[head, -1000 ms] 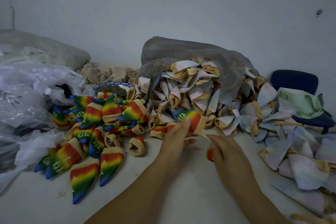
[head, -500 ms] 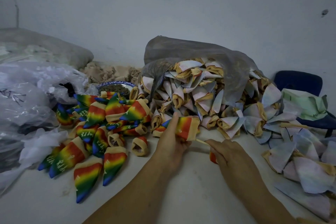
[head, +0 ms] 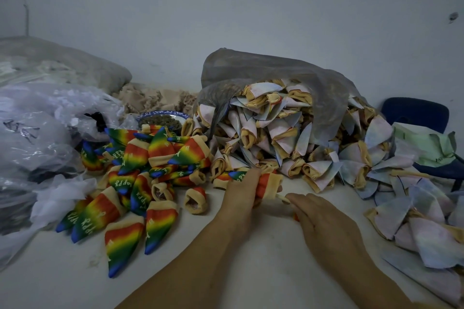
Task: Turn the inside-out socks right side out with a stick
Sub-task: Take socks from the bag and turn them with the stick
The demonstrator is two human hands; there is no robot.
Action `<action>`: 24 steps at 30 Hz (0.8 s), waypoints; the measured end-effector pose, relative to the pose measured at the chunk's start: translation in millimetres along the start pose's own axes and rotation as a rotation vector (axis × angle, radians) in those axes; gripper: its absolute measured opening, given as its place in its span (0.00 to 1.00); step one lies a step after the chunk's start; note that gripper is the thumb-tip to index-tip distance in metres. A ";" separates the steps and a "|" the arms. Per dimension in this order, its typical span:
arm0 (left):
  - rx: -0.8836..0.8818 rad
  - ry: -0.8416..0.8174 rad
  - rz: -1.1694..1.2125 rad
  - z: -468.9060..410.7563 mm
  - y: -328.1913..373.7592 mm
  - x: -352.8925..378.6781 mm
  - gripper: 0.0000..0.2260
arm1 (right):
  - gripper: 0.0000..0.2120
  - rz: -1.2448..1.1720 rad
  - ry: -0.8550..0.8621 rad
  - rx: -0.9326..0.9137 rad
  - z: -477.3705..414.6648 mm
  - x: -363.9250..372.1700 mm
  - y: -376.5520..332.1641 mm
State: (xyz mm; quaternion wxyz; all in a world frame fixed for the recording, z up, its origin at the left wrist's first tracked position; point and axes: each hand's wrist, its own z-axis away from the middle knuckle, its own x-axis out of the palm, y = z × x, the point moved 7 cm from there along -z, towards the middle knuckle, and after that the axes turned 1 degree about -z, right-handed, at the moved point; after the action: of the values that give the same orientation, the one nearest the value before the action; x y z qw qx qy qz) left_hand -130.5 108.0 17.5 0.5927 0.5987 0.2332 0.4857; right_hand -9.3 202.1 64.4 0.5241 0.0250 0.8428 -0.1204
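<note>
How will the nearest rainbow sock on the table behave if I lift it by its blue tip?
Probably floppy: the rainbow sock lies flat and thin like soft knit, so it should hang limp. Pushed, it would likely slide or bunch on the table, not roll.

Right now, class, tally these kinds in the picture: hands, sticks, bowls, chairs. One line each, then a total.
Hands: 2, left hand gripping a rainbow sock, right hand pinching the stick
Sticks: 1
Bowls: 1, patterned bowl
Chairs: 1, blue chair
Total: 5
</note>
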 end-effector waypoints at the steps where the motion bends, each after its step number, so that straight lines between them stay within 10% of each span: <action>1: 0.000 -0.006 -0.009 0.2 0.3 1.0 0.22 | 0.18 -0.013 0.012 0.017 1.9 0.7 0.0; 15: 0.044 0.080 -0.078 -2.2 0.9 -5.3 0.18 | 0.17 -0.092 0.012 0.119 3.3 13.2 1.9; 24: 0.146 -0.153 0.242 -0.7 12.4 2.0 0.15 | 0.14 -0.150 0.041 0.052 -3.8 2.3 5.8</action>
State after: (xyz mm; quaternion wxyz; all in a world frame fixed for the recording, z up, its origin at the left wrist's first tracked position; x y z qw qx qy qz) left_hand -133.9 107.7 29.5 0.5009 0.6992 0.1480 0.4883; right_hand -12.7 208.5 62.9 0.4952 -0.0223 0.8495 -0.1808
